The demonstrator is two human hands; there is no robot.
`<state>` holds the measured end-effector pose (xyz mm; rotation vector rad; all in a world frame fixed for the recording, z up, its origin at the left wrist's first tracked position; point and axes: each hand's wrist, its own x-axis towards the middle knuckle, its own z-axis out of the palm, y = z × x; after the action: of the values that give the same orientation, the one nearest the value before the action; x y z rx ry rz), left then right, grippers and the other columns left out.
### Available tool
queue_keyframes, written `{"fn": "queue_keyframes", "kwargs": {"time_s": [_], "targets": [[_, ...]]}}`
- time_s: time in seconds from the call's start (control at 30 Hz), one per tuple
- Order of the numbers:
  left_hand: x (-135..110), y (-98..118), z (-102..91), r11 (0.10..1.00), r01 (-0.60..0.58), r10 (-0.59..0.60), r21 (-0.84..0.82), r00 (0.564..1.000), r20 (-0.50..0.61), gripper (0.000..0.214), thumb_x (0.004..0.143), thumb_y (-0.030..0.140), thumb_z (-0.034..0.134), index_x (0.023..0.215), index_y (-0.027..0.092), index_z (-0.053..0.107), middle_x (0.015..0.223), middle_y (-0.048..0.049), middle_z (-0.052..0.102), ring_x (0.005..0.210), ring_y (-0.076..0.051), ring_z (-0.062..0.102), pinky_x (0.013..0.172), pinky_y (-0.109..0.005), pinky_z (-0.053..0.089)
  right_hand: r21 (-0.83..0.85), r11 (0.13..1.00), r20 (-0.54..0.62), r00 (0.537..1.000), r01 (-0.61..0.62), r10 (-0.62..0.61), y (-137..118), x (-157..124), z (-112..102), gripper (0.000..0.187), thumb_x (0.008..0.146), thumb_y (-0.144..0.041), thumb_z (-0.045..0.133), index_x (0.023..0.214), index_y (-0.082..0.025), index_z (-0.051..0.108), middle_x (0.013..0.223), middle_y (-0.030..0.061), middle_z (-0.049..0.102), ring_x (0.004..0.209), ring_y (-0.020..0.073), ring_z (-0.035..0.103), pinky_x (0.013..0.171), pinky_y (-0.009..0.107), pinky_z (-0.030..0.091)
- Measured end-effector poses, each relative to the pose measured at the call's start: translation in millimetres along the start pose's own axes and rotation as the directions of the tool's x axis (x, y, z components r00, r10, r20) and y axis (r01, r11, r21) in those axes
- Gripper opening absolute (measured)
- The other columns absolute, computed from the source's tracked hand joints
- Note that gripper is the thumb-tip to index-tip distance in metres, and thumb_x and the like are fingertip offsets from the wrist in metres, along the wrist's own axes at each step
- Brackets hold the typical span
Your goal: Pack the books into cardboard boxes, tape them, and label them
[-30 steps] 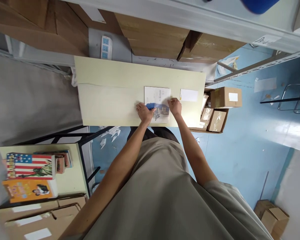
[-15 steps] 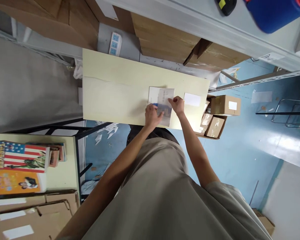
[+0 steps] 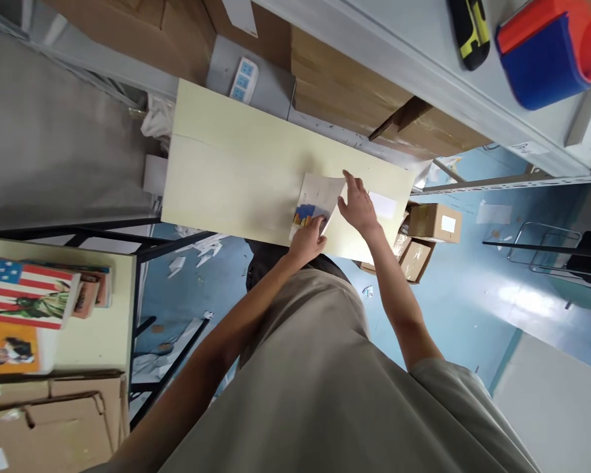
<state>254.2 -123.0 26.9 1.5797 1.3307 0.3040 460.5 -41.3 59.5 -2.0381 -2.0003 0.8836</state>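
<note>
A thin book [image 3: 318, 192], pale with a blue and orange picture low on its left side, lies slightly turned near the front edge of the cream tabletop [image 3: 226, 157]. At its lower edge my left hand [image 3: 308, 244] is closed on the book, thumb on top. My right hand [image 3: 359, 205] is at the book's right edge, fingers stretched and apart, with the fingertips by the upper right corner. Whether they touch the page there I cannot tell. A white sheet [image 3: 383, 204] lies on the table just right of that hand.
Cardboard boxes [image 3: 349, 72] and a power strip [image 3: 243, 80] stand behind the table. On the shelf above are a utility knife [image 3: 470, 33] and a blue and red container [image 3: 546, 59]. Books [image 3: 24, 292] lie on a side table at left. Small boxes [image 3: 433, 222] stand at right.
My right hand has gone from a pinch on the grey printed leaf to spread fingers. That leaf no longer lies flat across the book's right half. The view has turned a little.
</note>
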Motion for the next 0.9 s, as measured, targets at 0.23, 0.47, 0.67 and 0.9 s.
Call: {"fn": "queue_keyframes", "kwargs": {"time_s": [0.23,0.47,0.67,0.9], "targets": [[-15.9,-17.2,-23.3,0.953,-0.042,0.024,-0.301,0.998,-0.062,0.054,0.094,0.022,0.067,0.148,0.026,0.071,0.144,-0.0121,0.08,0.13,-0.036,0.078,0.104,-0.043,0.065,-0.112,0.92,0.296,0.896,0.376,-0.331,-15.1,61.1,-37.3,0.022,0.104,-0.039,0.077,0.12,-0.024,0.084,0.167,0.0137,0.062,0.17,0.0444,0.043,0.136,0.075,0.039],[-29.0,-51.8,-44.4,0.729,0.103,-0.299,-0.677,0.937,-0.179,0.045,0.089,0.061,0.076,0.108,0.02,0.073,0.101,-0.0074,0.079,0.093,-0.025,0.073,0.081,-0.033,0.058,0.038,0.963,0.479,0.841,0.268,-0.253,-64.3,132.4,-50.8,0.044,0.077,-0.049,0.105,0.105,-0.021,0.084,0.108,0.0054,0.08,0.107,0.0307,0.076,0.101,0.044,0.062],[-35.1,-77.4,-59.4,0.613,0.064,-0.433,-0.787,0.861,-0.267,0.052,0.085,0.068,0.081,0.074,0.023,0.058,0.07,0.0028,0.049,0.069,-0.015,0.049,0.065,-0.029,0.04,0.302,0.947,0.499,0.829,0.107,-0.252,-101.5,165.4,4.1,0.053,0.071,-0.046,0.111,0.091,-0.024,0.067,0.086,-0.0014,0.069,0.085,0.0205,0.065,0.074,0.033,0.058],[-27.5,-113.5,-77.2,0.776,0.238,-0.573,-0.585,0.655,-0.493,0.041,0.092,0.057,0.079,0.083,0.024,0.058,0.078,-0.001,0.062,0.08,-0.02,0.059,0.07,-0.03,0.043,0.211,0.96,0.418,0.87,0.184,-0.259,-116.0,197.5,83.6,0.041,0.084,-0.038,0.1,0.098,-0.023,0.064,0.095,-0.001,0.067,0.094,0.0214,0.064,0.091,0.038,0.061]]}}
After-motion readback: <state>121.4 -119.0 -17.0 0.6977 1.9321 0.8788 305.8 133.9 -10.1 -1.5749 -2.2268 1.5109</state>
